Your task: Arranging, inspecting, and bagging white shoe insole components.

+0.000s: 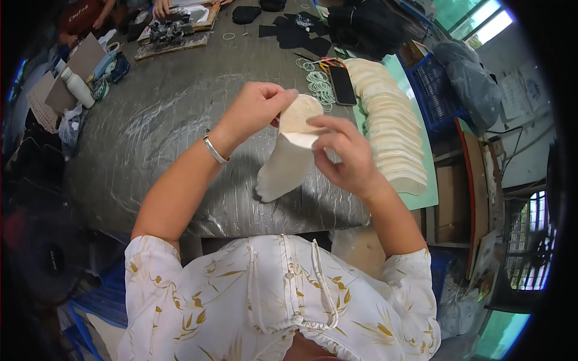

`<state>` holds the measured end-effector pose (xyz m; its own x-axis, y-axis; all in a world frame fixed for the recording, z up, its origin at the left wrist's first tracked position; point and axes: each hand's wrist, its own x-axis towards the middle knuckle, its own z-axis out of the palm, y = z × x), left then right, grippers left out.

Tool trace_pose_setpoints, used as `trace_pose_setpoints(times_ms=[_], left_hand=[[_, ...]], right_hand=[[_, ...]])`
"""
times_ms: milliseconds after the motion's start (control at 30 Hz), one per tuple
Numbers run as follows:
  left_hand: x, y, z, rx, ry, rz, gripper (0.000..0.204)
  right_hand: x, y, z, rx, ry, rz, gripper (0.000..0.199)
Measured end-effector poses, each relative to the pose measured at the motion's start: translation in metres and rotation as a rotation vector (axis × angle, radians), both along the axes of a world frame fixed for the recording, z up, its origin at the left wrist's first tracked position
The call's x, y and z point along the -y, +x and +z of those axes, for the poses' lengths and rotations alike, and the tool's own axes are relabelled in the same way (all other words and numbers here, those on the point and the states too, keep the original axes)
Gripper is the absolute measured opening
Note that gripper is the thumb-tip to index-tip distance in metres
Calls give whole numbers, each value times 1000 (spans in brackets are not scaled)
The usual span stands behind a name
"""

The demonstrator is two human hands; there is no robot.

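Over the middle of the table, a cream sock-like fabric piece point(283, 168) hangs down toward me, its upper end folded over like a cuff. My left hand point(259, 108) pinches the upper left edge of that folded end between thumb and fingers. On the opposite side my right hand point(349, 157) has its thumb and fingertips closed on the right edge of the fold. To the right, a long overlapping row of similar cream pieces point(391, 129) lies on a pale green sheet point(426, 201). Pale green elastic rings point(319, 86) sit just beyond my hands.
A dark phone point(342, 85) and orange-handled tools point(329, 62) lie by the rings. Black fabric pieces point(295, 35) are at the back. A white bottle point(77, 87) stands far left. Another person's hand point(161, 8) works by a metal device point(171, 31). Blue crates point(436, 90) stand right.
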<state>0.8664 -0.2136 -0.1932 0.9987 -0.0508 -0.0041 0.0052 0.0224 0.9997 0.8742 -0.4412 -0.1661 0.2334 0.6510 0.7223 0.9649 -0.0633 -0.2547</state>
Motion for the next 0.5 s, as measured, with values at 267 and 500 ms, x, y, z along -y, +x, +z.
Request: trace_pose_setpoints(times_ms=[267,500], left_hand=[[26,-8,-44,18,-553,-528,77],[41,-6,-22,24,-514,-397,74]], right_hand=[[7,4,-3,-371,-36,-47,44],[6,3,35,-392,-234,-39,46]])
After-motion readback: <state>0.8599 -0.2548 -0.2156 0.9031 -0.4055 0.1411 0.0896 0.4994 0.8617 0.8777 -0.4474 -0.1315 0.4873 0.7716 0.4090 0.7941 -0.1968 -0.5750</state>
